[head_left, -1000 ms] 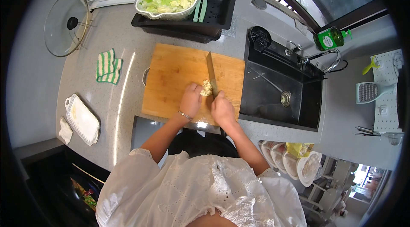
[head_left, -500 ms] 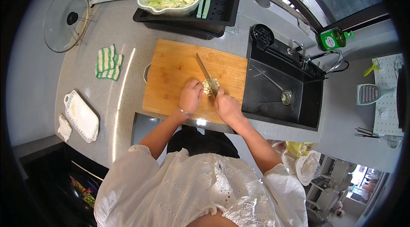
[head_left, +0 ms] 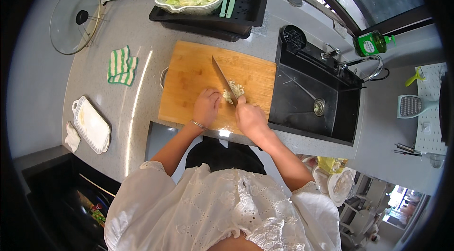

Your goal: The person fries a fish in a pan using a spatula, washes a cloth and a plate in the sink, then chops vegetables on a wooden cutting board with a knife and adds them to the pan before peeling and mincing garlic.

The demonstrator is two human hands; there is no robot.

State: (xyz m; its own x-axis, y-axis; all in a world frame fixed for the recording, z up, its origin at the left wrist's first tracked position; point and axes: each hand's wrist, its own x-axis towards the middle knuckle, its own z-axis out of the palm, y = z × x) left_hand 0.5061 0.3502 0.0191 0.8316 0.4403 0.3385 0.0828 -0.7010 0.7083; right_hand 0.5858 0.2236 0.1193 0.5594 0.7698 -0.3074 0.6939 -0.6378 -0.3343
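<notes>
My right hand [head_left: 251, 117] grips the handle of a kitchen knife [head_left: 221, 74], its blade pointing up and left over a wooden cutting board [head_left: 187, 73]. A small pile of finely chopped white pieces, which look like garlic [head_left: 239, 90], lies against the blade, mostly on its right side. My left hand [head_left: 206, 109] rests on the board just left of the knife. Its fingers are curled in and held together, with nothing visible in them. A thin bracelet circles that wrist.
Right of the board is a black sink [head_left: 302, 104] with a faucet [head_left: 373, 64]. Behind it, a white basin [head_left: 163, 5] of torn lettuce sits on a black drain tray [head_left: 259, 3]. A striped cloth [head_left: 122, 66], white dish [head_left: 92, 125] and glass lid [head_left: 68, 19] are leftward.
The knife tip has swung slightly left, and the chopped pieces now spread more to the right of the blade. My left hand has drawn back a little to the left and down.
</notes>
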